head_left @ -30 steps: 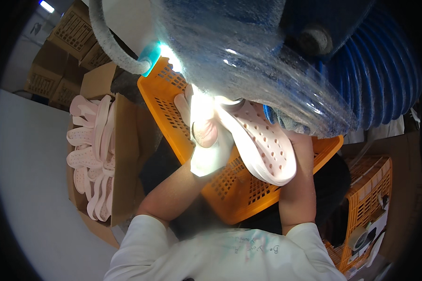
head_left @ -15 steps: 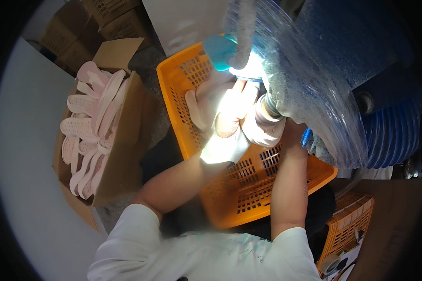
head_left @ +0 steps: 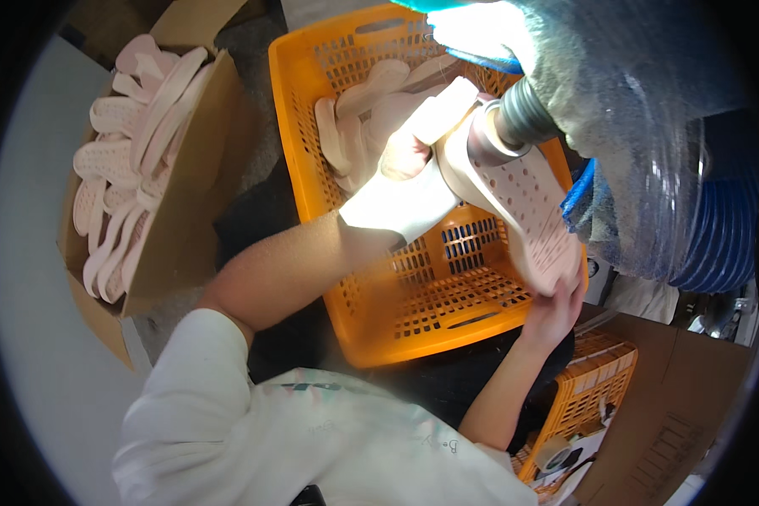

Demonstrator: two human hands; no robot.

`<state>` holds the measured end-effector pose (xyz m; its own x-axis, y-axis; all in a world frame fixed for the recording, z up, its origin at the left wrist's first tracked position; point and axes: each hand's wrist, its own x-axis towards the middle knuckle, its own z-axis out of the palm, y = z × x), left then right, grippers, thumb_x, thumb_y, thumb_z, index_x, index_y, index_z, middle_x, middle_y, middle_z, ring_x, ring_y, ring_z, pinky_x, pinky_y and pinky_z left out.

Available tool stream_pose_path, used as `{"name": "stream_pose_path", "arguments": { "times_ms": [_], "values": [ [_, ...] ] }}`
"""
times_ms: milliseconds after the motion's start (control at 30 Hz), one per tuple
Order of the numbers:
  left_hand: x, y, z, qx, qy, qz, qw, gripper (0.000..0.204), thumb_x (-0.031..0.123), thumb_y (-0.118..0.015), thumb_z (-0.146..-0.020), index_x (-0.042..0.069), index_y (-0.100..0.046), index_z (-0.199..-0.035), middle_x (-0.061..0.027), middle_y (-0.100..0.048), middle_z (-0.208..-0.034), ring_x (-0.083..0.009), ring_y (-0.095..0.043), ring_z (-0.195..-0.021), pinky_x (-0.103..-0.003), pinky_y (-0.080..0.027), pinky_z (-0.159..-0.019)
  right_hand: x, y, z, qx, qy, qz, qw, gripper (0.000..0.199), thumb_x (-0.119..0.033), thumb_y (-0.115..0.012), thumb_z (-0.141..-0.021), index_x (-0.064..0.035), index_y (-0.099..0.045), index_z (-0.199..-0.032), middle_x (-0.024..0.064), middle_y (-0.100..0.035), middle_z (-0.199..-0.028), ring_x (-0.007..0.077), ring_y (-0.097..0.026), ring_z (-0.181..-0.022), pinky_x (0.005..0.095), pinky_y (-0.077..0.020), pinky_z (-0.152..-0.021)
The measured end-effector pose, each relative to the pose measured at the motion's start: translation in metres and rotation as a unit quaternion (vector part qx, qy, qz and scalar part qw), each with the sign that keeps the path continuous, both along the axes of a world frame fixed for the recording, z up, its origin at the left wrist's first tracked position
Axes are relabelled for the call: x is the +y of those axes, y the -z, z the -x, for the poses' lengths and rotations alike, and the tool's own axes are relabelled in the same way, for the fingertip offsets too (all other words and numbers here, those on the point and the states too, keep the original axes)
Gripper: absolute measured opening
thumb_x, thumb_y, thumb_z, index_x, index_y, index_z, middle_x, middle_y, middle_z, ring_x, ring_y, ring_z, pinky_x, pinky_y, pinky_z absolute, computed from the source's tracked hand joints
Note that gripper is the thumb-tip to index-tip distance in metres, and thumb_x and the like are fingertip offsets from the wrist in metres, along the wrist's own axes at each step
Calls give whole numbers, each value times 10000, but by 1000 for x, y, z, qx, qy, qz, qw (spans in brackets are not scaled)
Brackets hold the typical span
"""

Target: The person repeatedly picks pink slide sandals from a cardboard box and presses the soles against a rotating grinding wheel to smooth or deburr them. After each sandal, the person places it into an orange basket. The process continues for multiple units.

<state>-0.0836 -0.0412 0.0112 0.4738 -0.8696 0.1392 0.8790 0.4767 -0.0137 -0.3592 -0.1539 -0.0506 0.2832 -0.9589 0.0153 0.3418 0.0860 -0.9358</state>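
Observation:
A pink shoe sole (head_left: 535,215) dotted with small holes stretches between my two hands above an orange basket (head_left: 358,333). My left hand (head_left: 413,169), in a white glove, grips its upper left end, brightly lit. Bare fingers of my right hand (head_left: 557,310) close on the sole's lower end, near the basket's right rim. A grey ribbed machine spindle (head_left: 527,118) with a pale round tip overlaps the upper part of the sole; whether they touch, I cannot tell. Similar pink soles (head_left: 379,88) lie in the far part of the basket.
On the left, a cardboard box (head_left: 181,181) is heaped with pink soles (head_left: 110,160). Clear plastic sheeting (head_left: 624,143) and a blue ribbed hose (head_left: 717,236) hang at the right. Another orange crate (head_left: 590,379) stands at lower right beside a cardboard panel (head_left: 675,405).
My right hand has come out from behind the machine, down and right, to the sole's lower end. The sole now shows its dotted face. The view has shifted.

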Motion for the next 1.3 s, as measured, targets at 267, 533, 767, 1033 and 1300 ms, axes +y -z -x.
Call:
{"name": "stream_pose_path", "arguments": {
  "times_ms": [267, 533, 767, 1033, 1300],
  "values": [
    [2, 10, 11, -65, -59, -187, 978, 340, 264, -555, -1035, 18, -590, -1266, -129, -668, -1174, -243, -679, -1061, -405, -568, -943, 149, -55, 3, 65, -177, -96, 977, 888, 18, -531, -871, 66, -39, -1608, 310, -495, -1453, 387, -667, -1183, 396, -683, -758],
    [2, 15, -5, -115, -93, -225, 963, 348, 279, -567, -1026, 31, -591, -1270, -123, -664, -1162, -240, -677, -1051, -396, -565, -931, 121, -84, -57, 12, -203, -123, 971, 921, -90, -584, -854, 94, -70, -1596, 333, -580, -1346, 378, -746, -979, 363, -676, -746],
    [-7, 7, -22, -117, -135, -262, 948, 356, 293, -577, -1019, 43, -591, -1273, -118, -661, -1151, -237, -675, -1042, -389, -563, -920, 71, -90, -102, -7, -244, -105, 964, 795, -95, -528, -839, 143, -240, -1541, 324, -633, -1263, 334, -766, -897, 317, -675, -699],
    [-14, 0, -43, -132, -172, -312, 925, 366, 308, -589, -1010, 57, -591, -1276, -112, -658, -1139, -233, -673, -1032, -381, -561, -908, 24, -60, -138, -154, -315, -76, 933, 391, 2, -672, -934, 124, -576, -1293, 290, -711, -1113, 420, -751, -929, 380, -689, -761],
    [-16, 0, -60, -127, -187, -337, 914, 376, 324, -601, -1001, 71, -591, -1280, -107, -654, -1127, -230, -671, -1022, -372, -558, -895, 20, -49, -161, -116, -299, -60, 945, 362, 58, -760, -843, 119, -651, -1182, 265, -731, -1039, 377, -765, -880, 347, -696, -714]
  ]
}}
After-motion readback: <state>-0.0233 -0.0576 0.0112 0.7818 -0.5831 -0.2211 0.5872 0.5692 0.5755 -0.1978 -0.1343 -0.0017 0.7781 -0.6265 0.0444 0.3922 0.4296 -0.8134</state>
